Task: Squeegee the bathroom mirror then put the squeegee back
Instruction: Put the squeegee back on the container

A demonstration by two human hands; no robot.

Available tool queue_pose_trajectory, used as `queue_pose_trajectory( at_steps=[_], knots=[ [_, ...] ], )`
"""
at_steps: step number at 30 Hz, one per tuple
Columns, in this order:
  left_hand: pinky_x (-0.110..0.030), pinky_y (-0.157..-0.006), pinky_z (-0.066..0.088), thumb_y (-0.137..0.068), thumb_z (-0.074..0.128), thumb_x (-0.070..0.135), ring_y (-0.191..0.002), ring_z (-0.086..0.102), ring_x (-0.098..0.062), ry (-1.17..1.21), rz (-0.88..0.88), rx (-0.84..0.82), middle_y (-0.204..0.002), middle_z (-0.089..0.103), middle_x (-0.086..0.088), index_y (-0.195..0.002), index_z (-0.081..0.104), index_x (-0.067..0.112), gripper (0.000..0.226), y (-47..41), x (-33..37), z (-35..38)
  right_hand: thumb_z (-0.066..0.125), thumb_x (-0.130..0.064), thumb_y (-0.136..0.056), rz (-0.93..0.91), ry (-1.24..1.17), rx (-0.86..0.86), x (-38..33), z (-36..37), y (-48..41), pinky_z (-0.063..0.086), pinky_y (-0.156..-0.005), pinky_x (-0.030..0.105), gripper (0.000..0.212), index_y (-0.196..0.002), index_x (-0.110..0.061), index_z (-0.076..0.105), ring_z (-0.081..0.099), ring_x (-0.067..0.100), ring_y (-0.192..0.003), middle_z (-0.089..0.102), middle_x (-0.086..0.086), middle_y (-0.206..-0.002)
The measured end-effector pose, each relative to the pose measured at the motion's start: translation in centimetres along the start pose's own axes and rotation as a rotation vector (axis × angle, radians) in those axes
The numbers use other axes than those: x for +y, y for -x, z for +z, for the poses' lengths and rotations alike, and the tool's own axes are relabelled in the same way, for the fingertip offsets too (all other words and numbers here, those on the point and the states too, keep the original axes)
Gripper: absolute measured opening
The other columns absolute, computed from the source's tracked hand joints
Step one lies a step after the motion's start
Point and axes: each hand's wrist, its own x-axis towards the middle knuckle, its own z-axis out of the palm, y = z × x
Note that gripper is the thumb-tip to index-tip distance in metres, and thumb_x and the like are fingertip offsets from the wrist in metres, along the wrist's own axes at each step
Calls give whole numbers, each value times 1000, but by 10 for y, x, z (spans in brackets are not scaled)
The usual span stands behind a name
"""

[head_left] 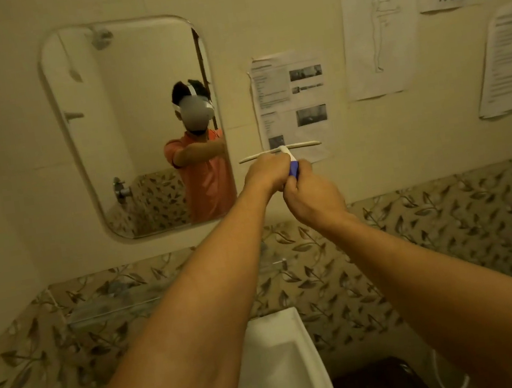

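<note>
Right now the squeegee (282, 154) is held up in front of the wall, to the right of the mirror (136, 125) and not touching the glass. Its white blade lies almost level, across the lower edge of a printed sheet (290, 103). The blue handle points down into both hands. The left hand (266, 172) is closed around the top of the handle, just under the blade. The right hand (311, 196) is clenched on the lower part of the handle, touching the left one. Below the arms stands a white sink (280, 354).
</note>
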Motion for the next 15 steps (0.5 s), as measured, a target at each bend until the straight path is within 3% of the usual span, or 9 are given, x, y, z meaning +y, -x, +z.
queue_pose_trajectory(
  at_steps=[5,8,11,15],
  knots=[
    [-49,-89,55,-90,47,26,-89,70,-31,-8,11,-84,-92,73,-14,-94,70,7,30,-18,2,49,34,-36,-104,59,23,16,47,-10,-9,43,-56,33,32,-127,-16,43,59,18,-70,61,1,-87],
    [-50,-87,56,-85,47,24,-90,70,-33,-13,18,-145,-95,73,-16,-94,70,5,31,-26,-2,78,34,-35,-103,92,42,28,75,-11,-9,47,-59,35,35,-130,-15,42,60,20,-71,62,3,-88],
    [-48,-84,57,-88,47,19,-85,72,-34,-6,-1,-228,-91,73,-16,-93,69,4,27,-30,-10,104,35,-35,-104,111,68,20,105,-7,-4,45,-53,33,36,-133,-15,41,60,18,-66,61,1,-82],
    [-50,-86,58,-87,48,12,-87,72,-37,-31,-16,-342,-88,72,-16,-90,70,1,25,-33,-28,137,37,-37,-103,145,122,22,144,3,6,56,-57,40,35,-128,-15,45,62,19,-64,62,1,-81]
  ],
)
